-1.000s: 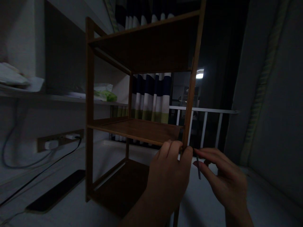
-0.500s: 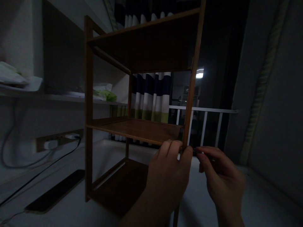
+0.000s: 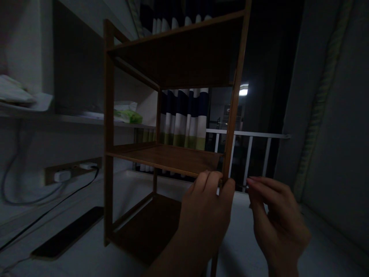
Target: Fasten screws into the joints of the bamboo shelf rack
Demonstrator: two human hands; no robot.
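A brown wooden shelf rack (image 3: 178,159) with several tiers stands in front of me. My left hand (image 3: 206,204) is wrapped round its right front post, just below the middle board. Its fingers cover that joint. To the right of the post, my right hand (image 3: 276,215) pinches a small thin metal rod (image 3: 243,187) between thumb and fingers. The rod points toward the post and may be a hex key, but it is too dark and small to be sure. Whether its tip touches the post is hidden behind my left hand.
On the left, a white wall shelf (image 3: 72,118) carries a green-and-white packet (image 3: 128,115). Below it are a socket strip (image 3: 73,169) with plugs and cables, and a long dark flat object (image 3: 69,232). Behind stand a striped curtain (image 3: 184,119) and a white railing (image 3: 259,134).
My right hand has moved a little to the right, away from the post, and its fingers have shifted on the rod. My left hand and the rack stay in place.
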